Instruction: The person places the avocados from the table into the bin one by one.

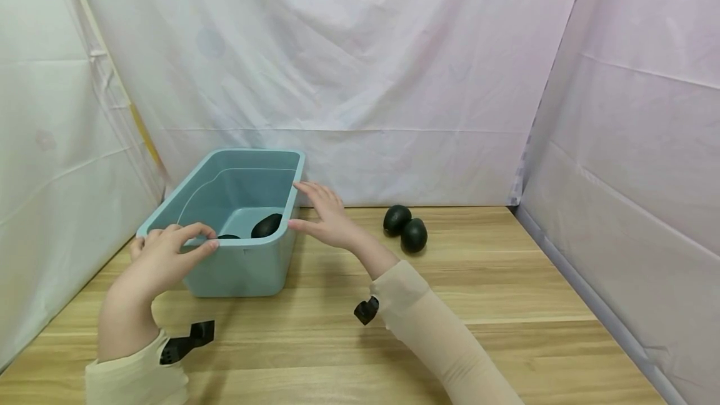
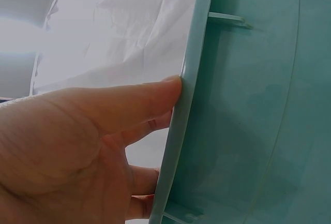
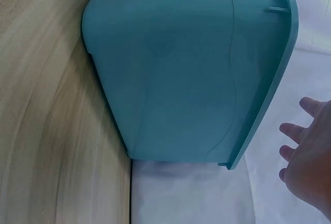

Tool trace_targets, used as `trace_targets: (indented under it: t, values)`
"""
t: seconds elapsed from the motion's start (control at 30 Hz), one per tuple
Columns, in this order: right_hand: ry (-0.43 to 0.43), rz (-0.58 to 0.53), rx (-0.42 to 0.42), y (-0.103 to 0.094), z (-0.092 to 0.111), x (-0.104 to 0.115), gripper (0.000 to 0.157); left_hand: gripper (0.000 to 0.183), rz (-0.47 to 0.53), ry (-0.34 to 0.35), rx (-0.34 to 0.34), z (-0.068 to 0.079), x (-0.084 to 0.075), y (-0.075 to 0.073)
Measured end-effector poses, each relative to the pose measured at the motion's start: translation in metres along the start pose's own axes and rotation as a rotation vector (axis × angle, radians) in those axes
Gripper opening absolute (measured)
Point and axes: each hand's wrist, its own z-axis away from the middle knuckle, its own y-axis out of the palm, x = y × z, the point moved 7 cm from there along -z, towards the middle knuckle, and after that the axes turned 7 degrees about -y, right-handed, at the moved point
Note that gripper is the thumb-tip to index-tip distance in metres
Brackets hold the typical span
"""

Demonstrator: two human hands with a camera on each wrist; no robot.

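A blue-green plastic bin [image 1: 236,270] stands at the left of the wooden table. My left hand [image 1: 163,254] holds its near rim at the left corner. In the left wrist view the thumb [image 2: 147,100] is against the rim [image 2: 182,100], and the other fingertips are hidden behind it. My right hand [image 1: 329,217] is beside the right rim, fingers spread; in the right wrist view the hand [image 3: 313,157] shows a gap to the bin [image 3: 170,74]. Inside the bin lies a dark avocado [image 1: 267,225], with another dark avocado [image 1: 228,237] mostly hidden by the near rim.
Two dark green avocados, one farther back [image 1: 397,220] and one nearer [image 1: 414,235], sit side by side on the table [image 1: 495,280], right of my right hand. White curtains [image 1: 382,80] enclose the table at the back and sides.
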Motion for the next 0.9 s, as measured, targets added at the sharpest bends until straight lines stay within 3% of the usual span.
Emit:
trace_targets:
  t: [0.33,0.7,0.9]
  values:
    - [0.005,-0.007,-0.047,-0.009,0.013,-0.007,0.079,0.034,-0.006,0.008,0.002,-0.001,0.0,0.0]
    - [0.041,-0.022,-0.084,-0.02,0.031,-0.018,0.102,0.034,-0.003,0.005,0.003,-0.002,0.0,0.001]
    - [0.067,-0.05,-0.102,-0.029,0.043,-0.025,0.095,0.034,-0.008,0.009,-0.001,-0.002,-0.001,0.0]
